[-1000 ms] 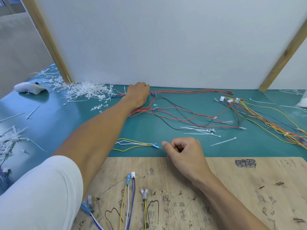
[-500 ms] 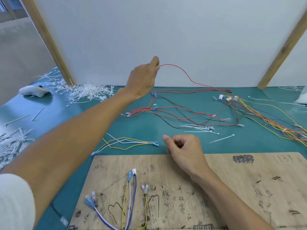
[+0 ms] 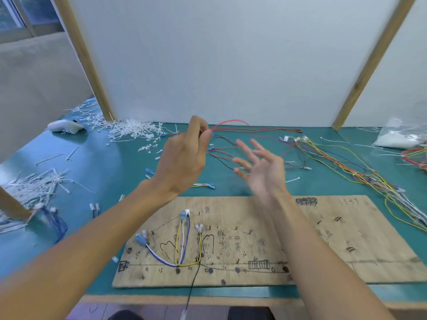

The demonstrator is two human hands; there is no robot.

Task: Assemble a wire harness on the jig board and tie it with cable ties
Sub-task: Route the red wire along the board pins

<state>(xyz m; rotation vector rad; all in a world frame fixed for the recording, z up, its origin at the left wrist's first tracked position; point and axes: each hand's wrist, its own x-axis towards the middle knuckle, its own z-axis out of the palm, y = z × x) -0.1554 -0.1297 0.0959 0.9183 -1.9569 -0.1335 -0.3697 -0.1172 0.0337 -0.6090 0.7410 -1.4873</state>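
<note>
My left hand point(image 3: 184, 158) is raised above the green table and pinches the end of a red wire point(image 3: 233, 122) that arcs back to the tangle of red and black wires point(image 3: 231, 155). To its right my right hand point(image 3: 261, 167) is lifted with fingers spread and holds nothing. Below them lies the wooden jig board point(image 3: 323, 239) with drawn markings. Yellow, white and blue wires point(image 3: 182, 245) with small connectors are laid on the board's left part.
Cut white cable-tie ends point(image 3: 131, 131) are heaped at the back left and on the left edge point(image 3: 30, 188). A multicoloured wire bundle point(image 3: 358, 172) runs along the right side. A plastic bag point(image 3: 402, 137) lies far right. A small yellow-and-white wire set point(image 3: 203, 185) lies behind the board.
My left hand has pulled the red wire back toward me and lower. My right hand has lifted off the board's edge and its curled fingers have spread. The view has tilted down.
</note>
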